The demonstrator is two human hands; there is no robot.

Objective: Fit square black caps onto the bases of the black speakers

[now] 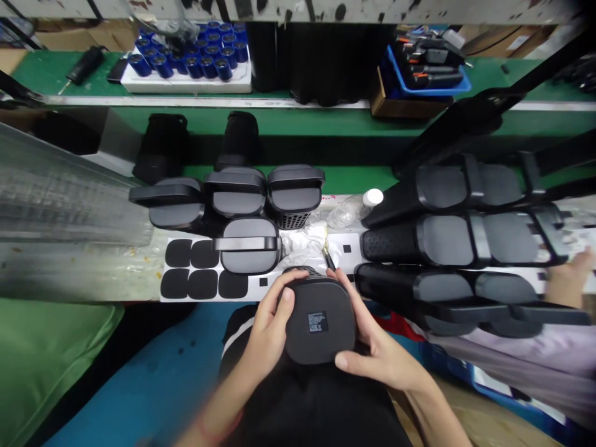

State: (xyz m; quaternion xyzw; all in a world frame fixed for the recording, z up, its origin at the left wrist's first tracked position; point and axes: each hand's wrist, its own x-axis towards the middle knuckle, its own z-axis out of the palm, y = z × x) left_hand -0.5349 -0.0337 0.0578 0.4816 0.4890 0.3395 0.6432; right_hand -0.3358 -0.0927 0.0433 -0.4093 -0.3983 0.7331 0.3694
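Observation:
Between my two hands is a black device with rounded corners [302,341], its flat base turned toward me and a small printed label [318,322] on that base. My left hand [270,329] grips its left side, thumb lying on the base's edge. On the opposite side my right hand [372,347] holds it, with the thumb near the lower right corner. Part of a perforated side shows at the far edge; the rest is hidden. Just beyond lies a white sheet with black rounded pads [203,284], and a dark pen-like tool [329,257] rests by crumpled white plastic [305,242].
Black devices with carry handles stand at left [249,254] and right [447,239]. A clear bottle with a white cap [372,198] sits between them. The shelf behind holds blue cylinders [205,65] and a blue tray of tools [431,90]. At right is another person's hand [568,279].

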